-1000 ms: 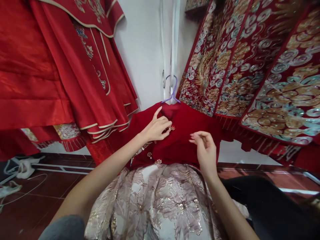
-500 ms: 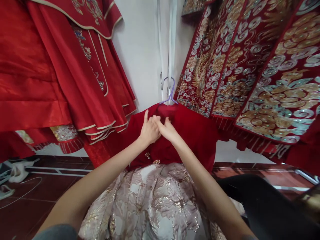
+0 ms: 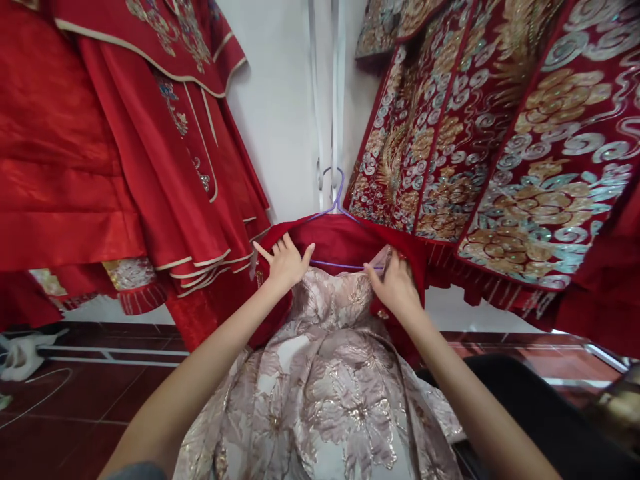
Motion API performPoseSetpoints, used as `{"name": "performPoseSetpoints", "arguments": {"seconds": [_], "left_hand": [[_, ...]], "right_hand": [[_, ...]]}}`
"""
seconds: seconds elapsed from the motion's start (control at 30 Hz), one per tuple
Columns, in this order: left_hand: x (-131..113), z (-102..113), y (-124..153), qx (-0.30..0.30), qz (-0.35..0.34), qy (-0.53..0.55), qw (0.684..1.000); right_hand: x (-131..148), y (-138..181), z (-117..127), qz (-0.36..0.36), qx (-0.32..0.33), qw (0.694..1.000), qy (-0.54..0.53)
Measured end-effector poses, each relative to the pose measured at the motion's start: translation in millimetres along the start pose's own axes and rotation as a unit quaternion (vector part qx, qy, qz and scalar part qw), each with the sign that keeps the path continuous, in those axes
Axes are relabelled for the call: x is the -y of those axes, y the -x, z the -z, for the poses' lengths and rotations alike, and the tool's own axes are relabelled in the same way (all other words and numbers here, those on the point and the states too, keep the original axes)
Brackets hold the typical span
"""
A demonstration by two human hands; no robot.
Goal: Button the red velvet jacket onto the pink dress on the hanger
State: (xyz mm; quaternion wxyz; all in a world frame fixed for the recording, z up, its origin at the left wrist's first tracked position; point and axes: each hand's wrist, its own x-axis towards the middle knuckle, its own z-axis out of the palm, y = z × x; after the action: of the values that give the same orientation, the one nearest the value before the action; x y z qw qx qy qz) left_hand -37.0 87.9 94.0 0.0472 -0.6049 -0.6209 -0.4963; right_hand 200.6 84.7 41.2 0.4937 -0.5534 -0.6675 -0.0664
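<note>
at the far left a plain red satin robe (image 3: 60, 153) hangs in wide folds, and beside it red garments with cream piping (image 3: 200, 167) fall in layered hems, embroidered near the top. under them the dark red tiled floor (image 3: 90, 393) shows, with a white cord and some pale cloth (image 3: 20, 357) lying at its left edge. a white wall (image 3: 280, 120) fills the gap behind, with a white rail (image 3: 327, 100) running down it

the left hand (image 3: 286, 261) is raised at the middle, fingers (image 3: 265, 252) spread wide and laid flat against the left edge of the dark red velvet jacket (image 3: 345, 240), pushing that edge outward rather than gripping it. the jacket hangs opened on a purple wire hanger (image 3: 337, 200) whose hook sits up against the rail; the hanger's lower bar crosses between the two hands. beneath the opened jacket a pale pink and gold brocade dress (image 3: 330, 393) shows, its bodice just under the bar and its skirt spreading down toward the camera, between the forearms

the right hand (image 3: 397, 287) is just right of the bodice, fingers (image 3: 383, 270) curled narrow and pinching the jacket's right front edge near the hanger bar. behind and above it hangs a heavy dark red panelled skirt (image 3: 500, 133), thick with gold and silver cloud embroidery, its fringe just touching the jacket's shoulder. a black shape (image 3: 550, 413) lies low at the right; i cannot tell what it is
</note>
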Motion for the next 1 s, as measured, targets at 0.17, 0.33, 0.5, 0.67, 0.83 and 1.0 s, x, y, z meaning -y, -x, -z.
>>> {"name": "performPoseSetpoints", "arguments": {"seconds": [0.17,0.33,0.5,0.67,0.83,1.0], "left_hand": [[6.9,6.1,-8.5,0.004,-0.041,-0.113,0.993],[8.2,22.7,-13.8,0.029,-0.07,-0.175,0.982],[12.6,28.8,-30.0,0.063,-0.058,-0.2,0.976],[20.9,24.2,-52.5,0.151,0.021,-0.223,0.963],[22.2,26.1,-68.6,0.225,0.068,-0.22,0.947],[34.3,34.3,-77.2,0.223,0.129,-0.229,0.939]], "right_hand": [[-20.6,-32.0,15.8,0.021,0.021,0.998,0.063],[-26.3,-52.4,22.6,0.06,0.055,0.992,0.095],[-29.6,-75.8,28.1,0.09,0.076,0.984,0.133],[-17.5,-107.5,42.2,0.028,0.246,0.953,0.175],[-10.7,-124.0,49.3,0.026,0.351,0.907,0.23],[-24.6,-120.1,51.8,0.01,0.377,0.903,0.207]]}}
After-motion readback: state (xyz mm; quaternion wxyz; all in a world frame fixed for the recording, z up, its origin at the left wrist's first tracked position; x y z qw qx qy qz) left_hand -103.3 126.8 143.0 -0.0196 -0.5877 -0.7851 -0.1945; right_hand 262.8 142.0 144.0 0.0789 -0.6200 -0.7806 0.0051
